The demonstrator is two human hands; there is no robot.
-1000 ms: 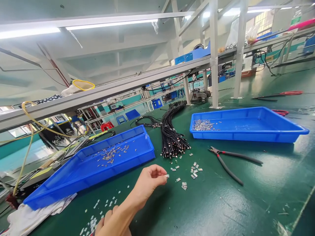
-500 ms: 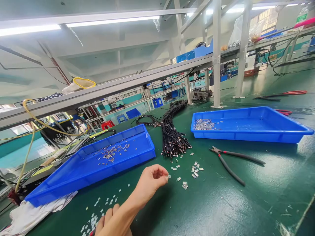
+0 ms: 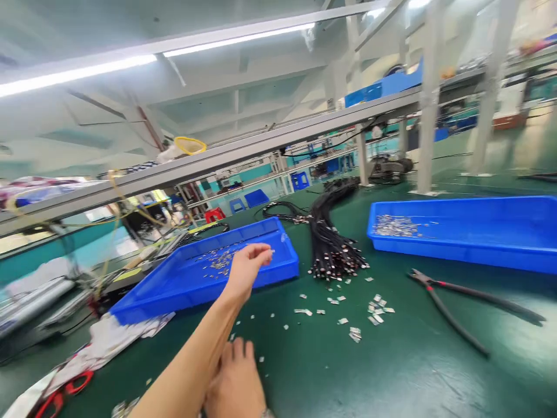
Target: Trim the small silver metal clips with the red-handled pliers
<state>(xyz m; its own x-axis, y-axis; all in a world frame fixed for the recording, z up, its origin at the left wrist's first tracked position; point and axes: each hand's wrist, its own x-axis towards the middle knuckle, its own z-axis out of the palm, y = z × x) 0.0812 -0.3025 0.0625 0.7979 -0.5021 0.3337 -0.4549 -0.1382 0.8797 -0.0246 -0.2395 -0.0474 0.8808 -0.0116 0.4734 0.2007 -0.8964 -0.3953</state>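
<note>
Silvery metal tab [image 3: 272, 252]: pinched in the left hand [image 3: 243, 270], seen against the right part of the left blue tray [image 3: 169, 305]; its free end points right in the view, its long axis too blurred to read.
Left fingers [image 3: 260, 248]: thumb and index finger pressed together on the tab.
Left hand's pose: raised, fingers pointing right, the left forearm [image 3: 187, 348] slanting up from the bottom-left edge.
Right hand [image 3: 238, 377]: low beneath that wrist, back upward, fingers pointing away from the body and partly hidden by the forearm; how far they close, or on what, cannot be told.
Left tray's contents: small metal pieces [image 3: 221, 264], scattered.
Green worktop [image 3: 322, 377]: loose silvery tabs [image 3: 378, 310] lie at mixed angles right of the hands.
Black cable bundle [image 3: 333, 244]: between the trays, tipped ends facing the viewer.
Diagonal cutters [image 3: 429, 285]: tip to the left, handles spread toward the lower right.
Right blue tray [image 3: 470, 252]: slim metal pieces [image 3: 394, 225] gathered at its left end.
White cloth [image 3: 124, 339]: partly under the left tray's near corner.
</note>
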